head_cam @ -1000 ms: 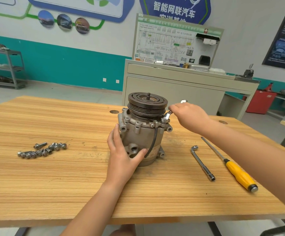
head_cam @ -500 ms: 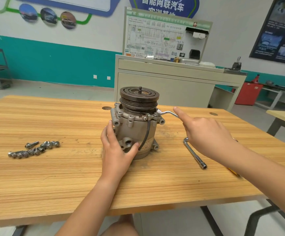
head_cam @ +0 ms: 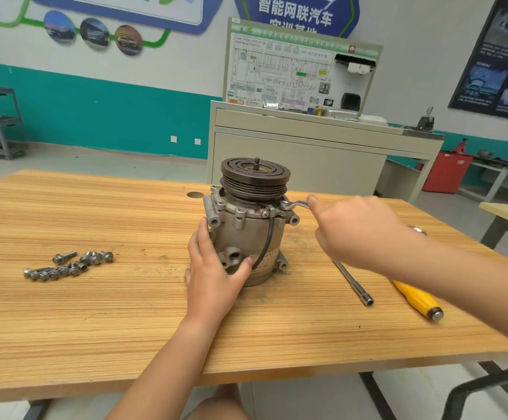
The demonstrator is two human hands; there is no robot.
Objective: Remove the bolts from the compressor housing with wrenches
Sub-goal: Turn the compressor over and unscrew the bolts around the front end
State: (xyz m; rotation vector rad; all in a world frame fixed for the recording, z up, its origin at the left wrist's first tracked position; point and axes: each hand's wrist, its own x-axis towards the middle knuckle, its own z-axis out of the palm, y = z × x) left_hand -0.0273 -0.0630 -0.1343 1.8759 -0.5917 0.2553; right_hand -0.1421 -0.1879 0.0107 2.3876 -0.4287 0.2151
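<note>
The grey compressor housing (head_cam: 246, 237) stands upright mid-table, its dark grooved pulley (head_cam: 255, 178) on top. My left hand (head_cam: 213, 268) grips its lower left side. A small silver wrench (head_cam: 293, 204) sits on a bolt at the housing's upper right flange. My right hand (head_cam: 356, 231) holds the wrench's outer end, with the forefinger stretched along the handle. Most of the handle is hidden under that hand. A pile of several removed bolts (head_cam: 67, 265) lies on the table to the left.
An L-shaped socket wrench (head_cam: 354, 284) and a yellow-handled screwdriver (head_cam: 416, 298) lie right of the housing, partly under my right forearm. The wooden table (head_cam: 95, 313) has its near edge close to me. A grey cabinet (head_cam: 307, 153) stands behind it.
My right hand swung the wrench handle from behind the housing round to its right side and toward me. The left hand kept its hold. The camera moved slightly.
</note>
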